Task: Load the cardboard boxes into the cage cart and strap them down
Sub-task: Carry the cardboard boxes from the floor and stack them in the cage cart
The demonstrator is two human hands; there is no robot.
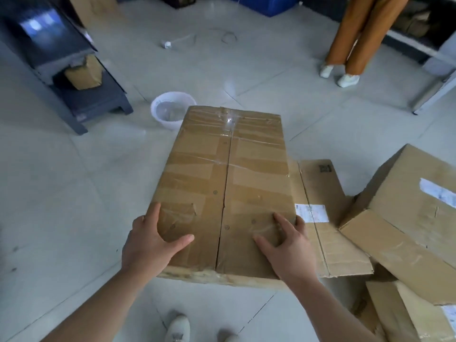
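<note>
Box [229, 183] gripped at near corners by left hand [153, 243] and right hand [288, 245], fingers spread, clamped over edges. Boxes [407, 218] left on floor [74, 193]. Cart unseen; loading, strapping judged undone.

- Cardboard box [229, 183]: tan brown, crossed with darker brown tape bands and shiny clear strips
- Floor [74, 193]: pale grey tiles, thin dark joint lines
- Tub [162, 112]: white
- Trousers [357, 33]: orange-brown
- Shoes [348, 80]: white
- Cabinet [98, 99]: dark grey
- Crate [261, 3]: blue

One wide-angle head-worn view, forward and down, close over the cardboard box [229, 188]
</note>
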